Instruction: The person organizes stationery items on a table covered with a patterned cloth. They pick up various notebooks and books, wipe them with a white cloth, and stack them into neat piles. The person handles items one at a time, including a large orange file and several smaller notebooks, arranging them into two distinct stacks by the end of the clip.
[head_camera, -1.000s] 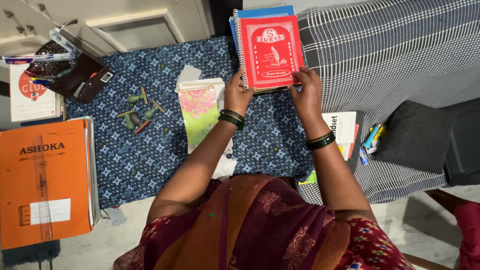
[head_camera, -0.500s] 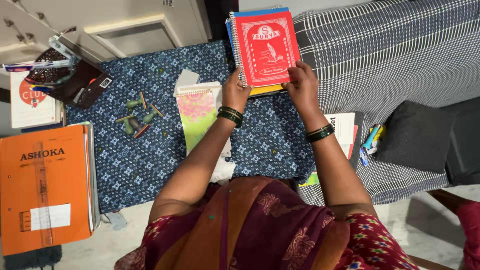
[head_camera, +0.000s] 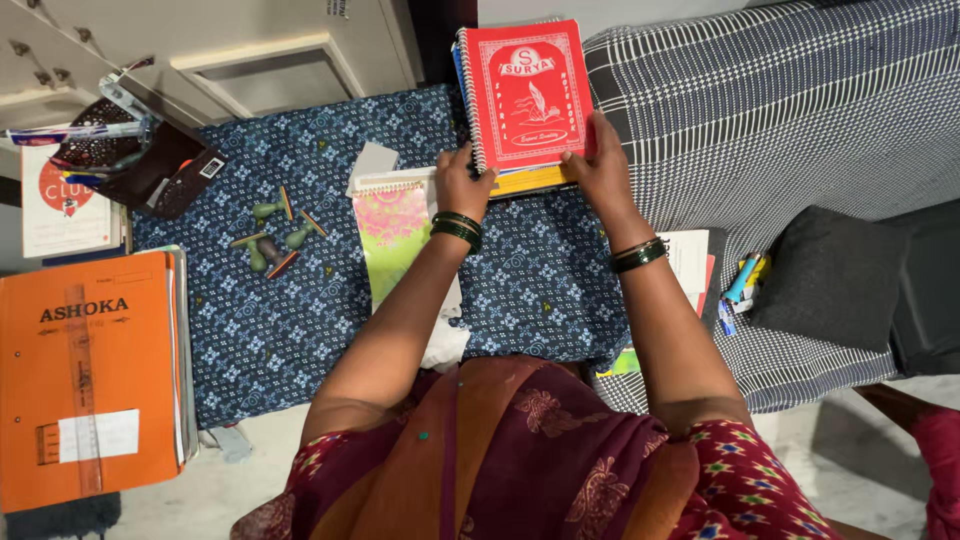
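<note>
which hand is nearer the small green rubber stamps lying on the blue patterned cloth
Left. The left hand grips the red spiral notebook's binding edge, just right of the green rubber stamps. The right hand holds the notebook's far edge, farther from them.

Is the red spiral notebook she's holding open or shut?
Shut. The red spiral notebook shows its whole front cover, flat on the stack; left hand and right hand grip its lower corners.

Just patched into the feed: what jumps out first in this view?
The red spiral notebook at top centre, topping a small stack, gripped on both sides by the left hand and right hand. Next, the big orange folder at the left edge. Between them, on the blue patterned cloth, lies a floral spiral pad.
</note>
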